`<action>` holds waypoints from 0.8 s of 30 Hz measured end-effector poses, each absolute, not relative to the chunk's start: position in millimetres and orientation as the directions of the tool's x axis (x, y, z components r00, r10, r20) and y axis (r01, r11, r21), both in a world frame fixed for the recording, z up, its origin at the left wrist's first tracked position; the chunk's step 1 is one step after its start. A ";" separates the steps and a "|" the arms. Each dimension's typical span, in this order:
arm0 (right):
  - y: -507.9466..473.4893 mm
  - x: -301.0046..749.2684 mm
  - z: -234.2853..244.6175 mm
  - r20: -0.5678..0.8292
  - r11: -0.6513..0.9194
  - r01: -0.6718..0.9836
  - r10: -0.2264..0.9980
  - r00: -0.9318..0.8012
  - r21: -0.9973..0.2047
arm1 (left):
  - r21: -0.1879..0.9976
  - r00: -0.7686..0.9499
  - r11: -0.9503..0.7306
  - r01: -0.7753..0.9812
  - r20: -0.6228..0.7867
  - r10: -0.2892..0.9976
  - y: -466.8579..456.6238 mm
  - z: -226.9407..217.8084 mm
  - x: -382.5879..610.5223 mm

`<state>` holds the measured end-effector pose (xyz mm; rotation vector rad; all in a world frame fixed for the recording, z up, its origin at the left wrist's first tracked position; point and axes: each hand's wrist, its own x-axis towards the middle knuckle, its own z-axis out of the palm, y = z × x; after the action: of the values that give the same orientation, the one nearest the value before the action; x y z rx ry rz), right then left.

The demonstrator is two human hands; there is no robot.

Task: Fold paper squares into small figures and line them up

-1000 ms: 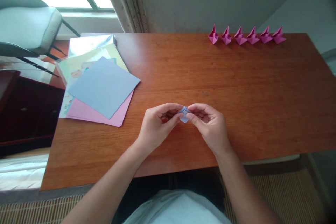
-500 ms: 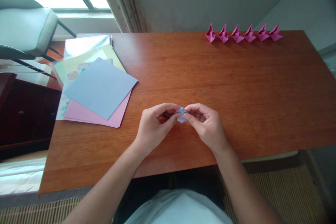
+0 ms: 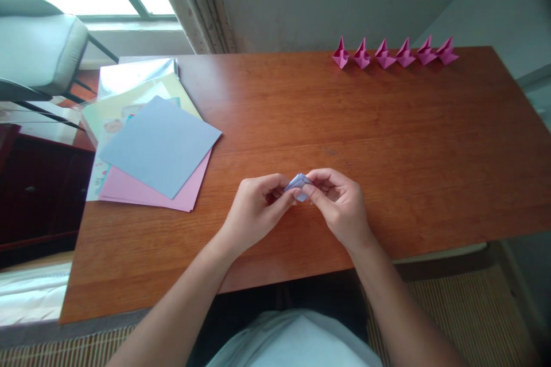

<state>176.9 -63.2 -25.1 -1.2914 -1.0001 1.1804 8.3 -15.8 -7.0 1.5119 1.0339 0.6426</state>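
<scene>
A small folded piece of light blue paper (image 3: 300,180) is pinched between my two hands, above the near middle of the wooden table. My left hand (image 3: 258,203) grips its left edge between thumb and fingers. On the opposite side, my right hand (image 3: 338,198) holds it the same way, the thumb lying across the front. Fold lines show on the paper's face, while its edges and back are partly hidden by my fingers.
Several pink origami figures (image 3: 384,55) stand in a row along the table's (image 3: 387,143) far edge. To the left, a light blue sheet (image 3: 161,146) lies over pink sheets (image 3: 142,190) and plastic packets (image 3: 189,94). A chair (image 3: 41,46) stands beyond the left edge.
My left hand has shifted slightly down along the folded paper, and more of the paper's upper left side shows. Both hands keep hold of it. The whole view has shifted a little.
</scene>
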 end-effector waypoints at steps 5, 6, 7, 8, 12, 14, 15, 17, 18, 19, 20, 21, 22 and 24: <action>-63.9 178.6 -24.7 -0.109 -0.105 -0.069 0.992 0.057 -0.992 | 0.965 0.472 0.039 0.259 -0.162 0.867 -16.8 -5.1 7.5; -63.8 178.8 -24.1 -0.110 -0.108 -0.070 0.993 0.034 -0.992 | 0.968 0.465 0.051 0.247 -0.164 0.870 -17.3 -5.1 7.9; -63.8 179.0 -23.4 -0.108 -0.107 -0.073 0.994 0.015 -0.992 | 0.971 0.456 0.062 0.233 -0.165 0.875 -18.0 -5.2 8.3; -63.7 179.2 -22.5 -0.105 -0.105 -0.077 0.994 -0.003 -0.991 | 0.973 0.449 0.071 0.219 -0.165 0.878 -18.6 -5.4 8.7; -63.6 180.0 -19.6 -0.092 -0.094 -0.083 0.995 -0.025 -0.992 | 0.977 0.472 0.075 0.198 -0.162 0.867 -19.9 -5.9 7.7; -63.7 180.3 -19.1 -0.087 -0.087 -0.101 0.996 -0.007 -0.991 | 0.977 0.495 0.062 0.202 -0.157 0.855 -19.2 -5.6 5.8; -63.9 180.5 -19.3 -0.089 -0.088 -0.117 0.996 0.004 -0.989 | 0.977 0.505 0.055 0.204 -0.153 0.850 -18.8 -5.3 4.9; -64.3 180.8 -20.4 -0.098 -0.093 -0.150 0.995 0.026 -0.984 | 0.978 0.521 0.049 0.204 -0.151 0.840 -17.9 -4.9 3.5; -64.5 180.9 -21.3 -0.106 -0.099 -0.160 0.994 0.038 -0.982 | 0.978 0.526 0.056 0.201 -0.156 0.836 -17.5 -4.7 3.1; -64.7 181.2 -22.3 -0.114 -0.104 -0.166 0.992 0.052 -0.981 | 0.979 0.529 0.070 0.193 -0.164 0.833 -17.2 -4.4 3.1; -64.8 181.4 -23.5 -0.120 -0.107 -0.167 0.990 0.071 -0.980 | 0.979 0.532 0.090 0.181 -0.174 0.829 -16.9 -4.1 3.2; -64.9 181.7 -24.7 -0.125 -0.109 -0.167 0.988 0.092 -0.980 | 0.980 0.534 0.111 0.163 -0.182 0.825 -16.7 -3.7 3.5; -64.9 182.0 -25.8 -0.130 -0.110 -0.165 0.985 0.114 -0.980 | 0.981 0.538 0.129 0.144 -0.187 0.822 -16.5 -3.2 3.9; -64.9 182.3 -27.3 -0.132 -0.108 -0.162 0.981 0.145 -0.981 | 0.983 0.541 0.134 0.122 -0.179 0.822 -16.3 -2.1 4.3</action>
<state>182.3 -64.9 -27.3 -1.2505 -0.9225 1.2486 4.3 -16.3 -2.1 1.3651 0.8978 0.6212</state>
